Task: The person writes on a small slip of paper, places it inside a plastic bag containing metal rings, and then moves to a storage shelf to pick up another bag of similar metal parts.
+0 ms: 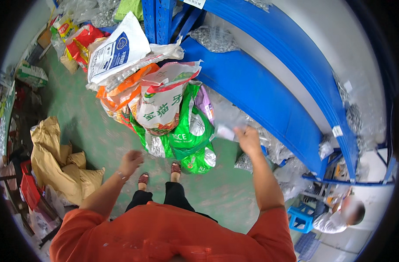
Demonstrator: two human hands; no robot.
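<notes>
Right hand (249,139) pinches clear plastic bag (226,132) (blurred) | left hand (130,163): can't tell grip

Blue rack (260,100) on R, brn paper sacks (51,153) on L.
Clear bag of shiny sm. bits (214,40) top ctr., on rack; wht tag (337,131) on rack edge, R; sacks slumped on grn floor (225,192); red plastic pc. (29,185) far L; blue stool (300,214) btm R, just beside person in wht top (329,222).
</notes>
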